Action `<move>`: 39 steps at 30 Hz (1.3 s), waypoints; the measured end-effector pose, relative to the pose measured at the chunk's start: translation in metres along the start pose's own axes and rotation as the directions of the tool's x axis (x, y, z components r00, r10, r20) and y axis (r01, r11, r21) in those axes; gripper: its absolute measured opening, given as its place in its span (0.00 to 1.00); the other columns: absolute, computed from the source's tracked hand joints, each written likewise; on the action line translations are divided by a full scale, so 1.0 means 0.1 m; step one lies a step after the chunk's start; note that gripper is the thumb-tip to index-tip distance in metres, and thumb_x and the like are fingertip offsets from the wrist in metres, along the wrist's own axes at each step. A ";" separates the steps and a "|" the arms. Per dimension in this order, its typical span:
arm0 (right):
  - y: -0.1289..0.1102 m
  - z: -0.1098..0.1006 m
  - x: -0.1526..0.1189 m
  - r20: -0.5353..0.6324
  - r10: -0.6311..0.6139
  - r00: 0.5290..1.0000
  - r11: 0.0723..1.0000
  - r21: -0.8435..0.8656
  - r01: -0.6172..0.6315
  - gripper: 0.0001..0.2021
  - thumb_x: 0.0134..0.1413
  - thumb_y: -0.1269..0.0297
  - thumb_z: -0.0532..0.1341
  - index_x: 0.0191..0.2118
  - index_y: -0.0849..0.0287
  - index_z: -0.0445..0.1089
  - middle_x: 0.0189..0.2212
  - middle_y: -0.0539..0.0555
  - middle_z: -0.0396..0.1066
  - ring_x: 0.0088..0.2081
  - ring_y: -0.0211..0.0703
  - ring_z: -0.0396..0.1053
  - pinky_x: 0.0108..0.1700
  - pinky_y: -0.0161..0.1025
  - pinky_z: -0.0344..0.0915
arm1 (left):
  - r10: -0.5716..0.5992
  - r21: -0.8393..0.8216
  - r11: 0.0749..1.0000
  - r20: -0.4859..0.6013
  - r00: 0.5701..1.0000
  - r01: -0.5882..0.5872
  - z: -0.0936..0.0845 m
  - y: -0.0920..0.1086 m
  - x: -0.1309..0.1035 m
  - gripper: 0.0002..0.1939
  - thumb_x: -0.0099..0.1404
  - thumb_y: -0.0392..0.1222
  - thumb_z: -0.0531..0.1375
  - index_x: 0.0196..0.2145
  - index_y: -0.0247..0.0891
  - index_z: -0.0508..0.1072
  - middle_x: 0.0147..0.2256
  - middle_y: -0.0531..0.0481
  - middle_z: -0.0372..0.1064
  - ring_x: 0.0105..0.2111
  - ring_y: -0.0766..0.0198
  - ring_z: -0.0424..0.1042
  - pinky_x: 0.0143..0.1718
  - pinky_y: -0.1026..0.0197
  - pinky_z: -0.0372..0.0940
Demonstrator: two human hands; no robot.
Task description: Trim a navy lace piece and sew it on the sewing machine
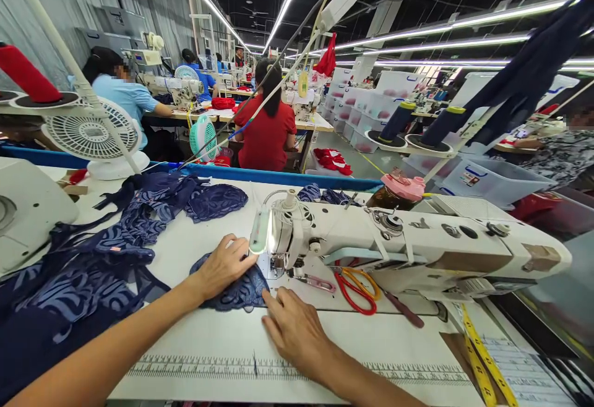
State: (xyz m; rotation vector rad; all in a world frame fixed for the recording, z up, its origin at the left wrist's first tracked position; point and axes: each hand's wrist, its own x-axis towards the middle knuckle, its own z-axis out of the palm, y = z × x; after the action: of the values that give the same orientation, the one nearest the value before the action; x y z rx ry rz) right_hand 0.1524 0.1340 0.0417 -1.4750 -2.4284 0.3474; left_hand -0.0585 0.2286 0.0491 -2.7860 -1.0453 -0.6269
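The dark blue lace piece (239, 289) lies flat on the white sewing table (371, 345), right at the needle end of the sewing machine (399, 243). It looks thin, limp and very light, the sort of openwork that stretches and creeps under a fingertip, so I would judge it best handled by pressing it flat with spread fingers near the seam edge rather than pinching it up. Its long axis seems to run left to right across the table, the right end tucked toward the presser foot, though the hands hide much of its outline.

The left hand (223, 266) rests on top of the lace, fingers extended and lying flat against it. The right hand (292, 326) lies just beside the near edge, fingers loosely open, the forefinger touching the fabric's rim.

Red-handled scissors (355, 289) lie under the machine arm. A heap of matching blue garments (93, 258) spreads to the left, and a yellow tape measure (482, 357) trails off to the right.
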 end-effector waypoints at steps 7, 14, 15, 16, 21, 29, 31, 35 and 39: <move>-0.03 -0.01 -0.02 -0.050 -0.128 0.990 0.991 -0.043 0.126 0.23 0.58 0.69 0.64 0.59 0.62 0.62 0.54 0.61 0.65 0.50 0.57 0.64 0.49 0.51 0.64 | -0.110 -0.063 0.992 -0.057 0.992 0.107 0.28 0.48 -0.20 0.13 0.69 0.32 0.49 0.49 0.36 0.68 0.51 0.39 0.70 0.52 0.52 0.68 0.52 0.50 0.68; 0.23 -0.17 0.06 -0.108 -0.167 0.980 0.984 0.045 0.172 0.12 0.66 0.71 0.54 0.52 0.58 0.67 0.41 0.56 0.68 0.39 0.47 0.66 0.42 0.43 0.63 | -0.135 -0.231 0.964 0.008 0.991 0.133 0.36 0.29 -0.20 0.21 0.71 0.36 0.49 0.60 0.40 0.61 0.56 0.41 0.67 0.58 0.51 0.65 0.55 0.48 0.65; 0.24 -0.15 0.08 -0.096 -0.172 0.980 0.984 0.025 0.175 0.12 0.66 0.70 0.55 0.52 0.58 0.67 0.41 0.57 0.67 0.39 0.48 0.66 0.41 0.43 0.63 | -0.128 -0.243 0.961 0.020 0.992 0.129 0.35 0.27 -0.16 0.21 0.71 0.36 0.49 0.60 0.40 0.62 0.56 0.41 0.67 0.58 0.51 0.65 0.55 0.48 0.66; 0.25 -0.13 0.09 -0.079 -0.174 0.981 0.984 0.008 0.175 0.12 0.66 0.68 0.55 0.53 0.58 0.67 0.41 0.58 0.67 0.38 0.48 0.66 0.40 0.43 0.63 | -0.118 -0.260 0.958 0.033 0.992 0.122 0.34 0.25 -0.13 0.21 0.70 0.35 0.49 0.60 0.40 0.62 0.56 0.41 0.67 0.57 0.51 0.65 0.55 0.49 0.66; 0.31 0.06 0.11 -0.126 -0.137 0.982 0.990 -0.050 0.132 0.15 0.69 0.66 0.52 0.58 0.60 0.64 0.42 0.59 0.69 0.38 0.49 0.67 0.40 0.45 0.63 | -0.093 -0.322 0.940 0.066 0.993 0.110 0.30 0.17 0.07 0.15 0.69 0.35 0.50 0.52 0.39 0.69 0.52 0.40 0.69 0.53 0.53 0.68 0.55 0.50 0.65; 0.37 0.14 0.16 -0.166 -0.105 0.980 0.987 -0.139 0.082 0.19 0.68 0.65 0.55 0.61 0.63 0.64 0.41 0.62 0.71 0.43 0.57 0.67 0.47 0.53 0.61 | -0.056 -0.296 0.952 0.058 0.997 0.070 0.35 0.04 0.18 0.12 0.72 0.38 0.49 0.36 0.40 0.72 0.39 0.46 0.72 0.42 0.57 0.70 0.49 0.54 0.66; 0.36 0.13 0.17 -0.148 -0.105 0.983 0.985 -0.152 0.082 0.19 0.68 0.64 0.55 0.60 0.64 0.64 0.40 0.61 0.71 0.43 0.57 0.66 0.48 0.53 0.61 | -0.046 -0.281 0.958 0.036 0.998 0.054 0.34 0.04 0.14 0.11 0.72 0.38 0.50 0.38 0.39 0.72 0.39 0.44 0.72 0.43 0.55 0.70 0.48 0.53 0.65; 0.34 0.10 0.19 -0.131 -0.100 0.986 0.985 -0.154 0.080 0.18 0.69 0.61 0.56 0.59 0.63 0.65 0.39 0.59 0.71 0.43 0.54 0.65 0.46 0.49 0.61 | 0.088 -0.225 0.971 -0.002 0.996 -0.087 0.28 0.04 0.07 0.13 0.68 0.30 0.51 0.43 0.40 0.72 0.40 0.45 0.73 0.43 0.55 0.70 0.48 0.53 0.63; 0.33 0.02 0.18 -0.082 -0.019 0.996 0.986 -0.167 0.005 0.15 0.69 0.58 0.56 0.56 0.53 0.69 0.39 0.54 0.72 0.44 0.48 0.67 0.48 0.44 0.61 | 0.293 -0.114 0.948 -0.062 0.954 -0.298 0.21 0.05 0.08 0.19 0.59 0.22 0.50 0.40 0.40 0.72 0.37 0.49 0.74 0.36 0.61 0.71 0.49 0.53 0.61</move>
State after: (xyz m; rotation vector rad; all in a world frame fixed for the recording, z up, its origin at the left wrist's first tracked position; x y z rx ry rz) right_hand 0.1710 0.1648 0.0301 -1.5077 -2.4494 0.0788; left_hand -0.0426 0.2348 0.0336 -2.9333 -0.5791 -0.7293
